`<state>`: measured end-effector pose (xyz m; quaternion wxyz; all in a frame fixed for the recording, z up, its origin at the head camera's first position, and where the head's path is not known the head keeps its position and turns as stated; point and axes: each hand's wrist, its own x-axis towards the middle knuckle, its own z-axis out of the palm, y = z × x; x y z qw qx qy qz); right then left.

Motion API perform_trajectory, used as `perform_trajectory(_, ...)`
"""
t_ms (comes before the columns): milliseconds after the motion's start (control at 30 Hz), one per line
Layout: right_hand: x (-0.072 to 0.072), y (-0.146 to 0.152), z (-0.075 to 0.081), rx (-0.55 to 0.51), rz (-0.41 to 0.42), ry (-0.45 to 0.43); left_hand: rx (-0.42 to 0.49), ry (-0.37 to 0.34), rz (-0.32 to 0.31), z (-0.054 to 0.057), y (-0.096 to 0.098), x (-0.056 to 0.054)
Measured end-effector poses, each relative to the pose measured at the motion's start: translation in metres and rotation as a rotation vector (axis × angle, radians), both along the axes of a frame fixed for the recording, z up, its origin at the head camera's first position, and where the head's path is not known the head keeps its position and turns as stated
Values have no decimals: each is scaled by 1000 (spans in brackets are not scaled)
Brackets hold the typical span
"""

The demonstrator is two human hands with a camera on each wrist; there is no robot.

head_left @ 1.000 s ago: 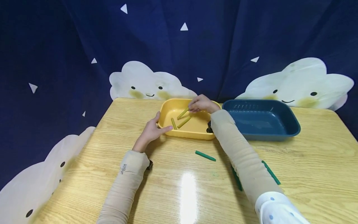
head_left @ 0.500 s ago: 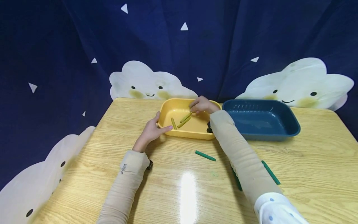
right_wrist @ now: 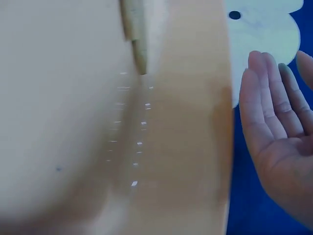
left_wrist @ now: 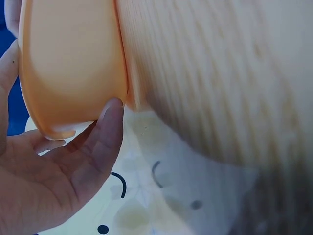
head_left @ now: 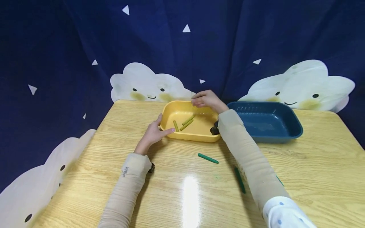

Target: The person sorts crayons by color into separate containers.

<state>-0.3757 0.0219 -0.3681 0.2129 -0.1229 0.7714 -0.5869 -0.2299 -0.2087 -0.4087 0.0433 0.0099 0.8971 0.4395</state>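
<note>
My left hand point(head_left: 154, 132) holds the left end of a yellow plastic bin point(head_left: 194, 136), its thumb over the front rim. In the left wrist view the thumb and fingers of the left hand point(left_wrist: 63, 171) close round that end. Three yellow crayons lie in the bin: a short one point(head_left: 176, 126) near the thumb and a pair side by side, with one crayon point(head_left: 186, 124) in front and another point(head_left: 188, 119) behind. Above the bin's far rim is my right hand point(head_left: 208, 99), holding nothing. Its fingers extend in the right wrist view, where the hand point(right_wrist: 281, 132) is beside the bin wall.
To the right of the yellow bin stands a dark blue bin point(head_left: 273, 139). One green crayon point(head_left: 208, 158) lies on the wooden table point(head_left: 171, 190) in front, another green crayon point(head_left: 240, 180) beside the right sleeve. A third green crayon point(head_left: 279, 180) is partly hidden by that sleeve.
The right hand lowered a yellow crayon onto the bin's floor beside another, let it go, and rose toward the far rim. The left hand kept its hold.
</note>
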Motion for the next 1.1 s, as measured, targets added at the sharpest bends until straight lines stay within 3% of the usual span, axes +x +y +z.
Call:
perform_trajectory(400, 22, 5, 36, -95, 76, 38, -5, -9, -3, 3, 2, 2)
perform_trajectory(800, 42, 22, 50, -111, 111, 78, -20, -9, 2, 4, 3, 4)
perform_trajectory(1100, 65, 47, 61, -108, 100, 171, -28, -3, 0, 4, 6, 5)
